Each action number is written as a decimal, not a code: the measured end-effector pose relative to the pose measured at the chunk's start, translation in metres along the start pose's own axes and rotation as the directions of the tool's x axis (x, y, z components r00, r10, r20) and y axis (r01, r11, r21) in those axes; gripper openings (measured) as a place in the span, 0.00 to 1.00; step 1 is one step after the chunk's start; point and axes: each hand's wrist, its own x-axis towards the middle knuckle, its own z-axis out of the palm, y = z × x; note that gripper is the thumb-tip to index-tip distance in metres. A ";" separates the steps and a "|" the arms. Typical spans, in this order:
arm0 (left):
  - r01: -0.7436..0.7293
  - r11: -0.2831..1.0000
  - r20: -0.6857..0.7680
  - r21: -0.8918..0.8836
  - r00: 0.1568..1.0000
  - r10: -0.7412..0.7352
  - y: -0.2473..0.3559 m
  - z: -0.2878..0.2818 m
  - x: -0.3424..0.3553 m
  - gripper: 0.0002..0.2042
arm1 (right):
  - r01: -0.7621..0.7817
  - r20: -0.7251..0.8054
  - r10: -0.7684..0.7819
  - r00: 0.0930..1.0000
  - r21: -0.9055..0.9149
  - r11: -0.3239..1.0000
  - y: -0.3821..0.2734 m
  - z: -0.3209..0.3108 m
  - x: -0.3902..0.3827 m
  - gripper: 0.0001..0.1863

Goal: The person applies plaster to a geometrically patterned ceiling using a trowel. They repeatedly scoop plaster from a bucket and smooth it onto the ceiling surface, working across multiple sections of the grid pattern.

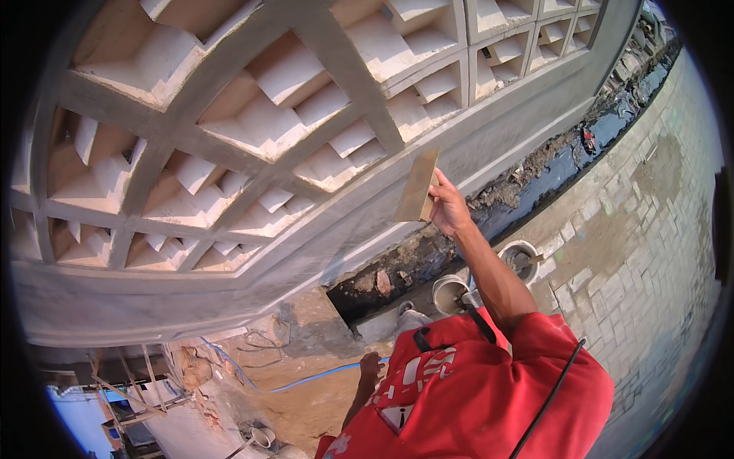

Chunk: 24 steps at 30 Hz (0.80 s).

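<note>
I have the right grip (449, 206) holding a flat trowel (417, 187) before the wall (520, 115), contact unclear; the left grip (370, 366), away from the wall, I can't read. The wall's grey face looks largely smoothed; what remains isn't evident.

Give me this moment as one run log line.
Right hand: holding flat trowel by gray wall | left hand: held low, grip unclear, blue hose beside it in view | nearby: two buckets

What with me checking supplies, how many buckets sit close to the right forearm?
2: a white bucket left of the right forearm, a second bucket on its right. The red shirt may hide more.
</note>
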 end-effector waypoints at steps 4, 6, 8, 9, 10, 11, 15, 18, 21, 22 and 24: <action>0.156 0.929 -0.093 -0.337 0.976 -0.198 0.025 -0.001 -0.020 0.11 | 0.067 -0.105 -0.073 0.992 -0.055 0.996 0.014 0.008 0.008 0.32; 0.130 0.890 -0.105 -0.437 0.975 -0.194 0.034 -0.005 -0.030 0.11 | 0.095 -0.125 -0.101 0.987 -0.057 0.994 0.025 0.011 0.012 0.32; 0.032 0.896 -0.050 -0.444 0.997 -0.060 0.021 -0.016 -0.030 0.10 | 0.111 -0.145 -0.119 0.982 -0.064 0.992 0.033 0.016 0.015 0.32; 0.048 0.898 -0.072 -0.438 0.993 -0.088 0.023 -0.016 -0.030 0.10 | 0.114 -0.154 -0.125 0.980 -0.082 0.990 0.036 0.019 0.016 0.32; 0.066 0.897 -0.093 -0.438 0.989 -0.118 0.028 -0.014 -0.032 0.10 | 0.113 -0.161 -0.129 0.978 -0.104 0.988 0.038 0.023 0.015 0.33; 0.085 0.895 -0.113 -0.437 0.982 -0.149 0.032 -0.012 -0.035 0.10 | 0.104 -0.170 -0.146 0.975 -0.236 0.966 0.038 0.027 0.013 0.32; 0.139 0.904 -0.176 -0.403 0.958 -0.226 0.046 -0.006 -0.042 0.11 | 0.297 -0.022 -0.499 0.866 -0.780 0.550 0.052 0.013 0.023 0.30; 0.181 0.874 -0.156 -0.452 0.948 -0.277 0.033 -0.002 -0.040 0.10 | 0.325 0.150 -0.618 0.771 -0.929 0.179 0.049 0.013 0.024 0.29; 0.040 0.972 -0.154 -0.230 0.985 -0.077 0.027 0.002 -0.038 0.09 | 0.291 0.211 -0.594 0.776 -0.956 0.040 0.037 0.030 0.021 0.29; -0.153 0.988 -0.129 0.016 0.980 0.153 -0.015 -0.005 -0.025 0.09 | 0.296 0.230 -0.571 0.788 -0.955 0.024 0.038 0.038 0.021 0.29; -0.383 0.896 -0.016 0.225 0.918 0.397 -0.035 -0.005 -0.015 0.09 | 0.298 0.244 -0.549 0.800 -0.955 0.010 0.039 0.042 0.024 0.29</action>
